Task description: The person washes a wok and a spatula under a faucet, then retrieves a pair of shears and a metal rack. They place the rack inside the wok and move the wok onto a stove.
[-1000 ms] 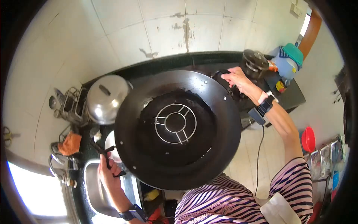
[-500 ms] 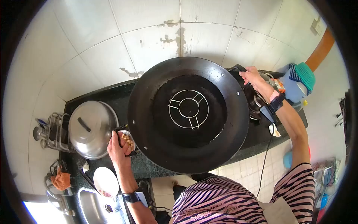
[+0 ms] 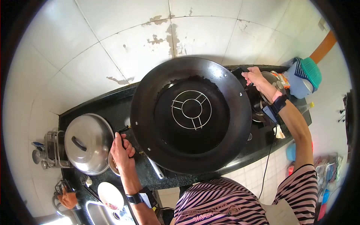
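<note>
A large dark wok (image 3: 148, 112) fills the middle of the view, its inside facing up at me. On its bottom rests a round wire steaming rack (image 3: 192, 108), and the dark surface around it looks wet. My left hand (image 3: 123, 152) is closed around the wok's left handle (image 3: 123, 129). At the far right side, my right hand (image 3: 255, 76) grips the other handle, which its fingers mostly cover. Partly hidden behind my left hand is a small bowl (image 3: 113, 167). Next to that hand stands a domed metal lid (image 3: 90, 138) with a black handle.
A metal pot (image 3: 268, 84) sits right of the wok, near a blue container with a green basket (image 3: 310, 73). At lower left, a white plate (image 3: 110, 193) lies by the sink (image 3: 93, 210). A wire rack (image 3: 56, 150) stands left. The tiled wall (image 3: 206, 37) bounds the back.
The wok, held in both hands, has shifted right relative to the lid and counter, and the view has tilted. A grey strip on the counter now shows below the wok's left edge.
</note>
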A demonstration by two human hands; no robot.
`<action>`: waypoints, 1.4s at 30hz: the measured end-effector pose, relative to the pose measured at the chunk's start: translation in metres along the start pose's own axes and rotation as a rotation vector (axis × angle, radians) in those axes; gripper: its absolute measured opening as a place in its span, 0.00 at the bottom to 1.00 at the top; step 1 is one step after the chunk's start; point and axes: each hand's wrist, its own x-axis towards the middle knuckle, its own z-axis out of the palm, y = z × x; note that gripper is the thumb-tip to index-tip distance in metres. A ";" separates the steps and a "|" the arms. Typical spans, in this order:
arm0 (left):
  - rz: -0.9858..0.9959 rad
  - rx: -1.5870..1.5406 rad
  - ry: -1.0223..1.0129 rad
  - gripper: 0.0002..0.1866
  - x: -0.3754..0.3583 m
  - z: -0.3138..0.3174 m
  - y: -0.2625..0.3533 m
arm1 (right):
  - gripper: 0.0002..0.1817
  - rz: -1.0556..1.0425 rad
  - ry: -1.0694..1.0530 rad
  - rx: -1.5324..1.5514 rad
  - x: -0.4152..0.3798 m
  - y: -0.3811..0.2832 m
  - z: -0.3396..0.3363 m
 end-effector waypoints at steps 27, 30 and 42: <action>0.016 0.048 -0.032 0.19 0.025 0.007 0.001 | 0.19 -0.777 0.347 -0.554 -0.038 -0.010 0.002; 0.076 0.030 0.028 0.22 0.024 0.002 -0.010 | 0.14 -0.679 0.033 -0.432 -0.104 -0.039 0.011; 0.578 0.381 0.350 0.16 -0.132 -0.110 -0.034 | 0.30 -0.713 -0.601 -0.836 -0.130 -0.030 0.168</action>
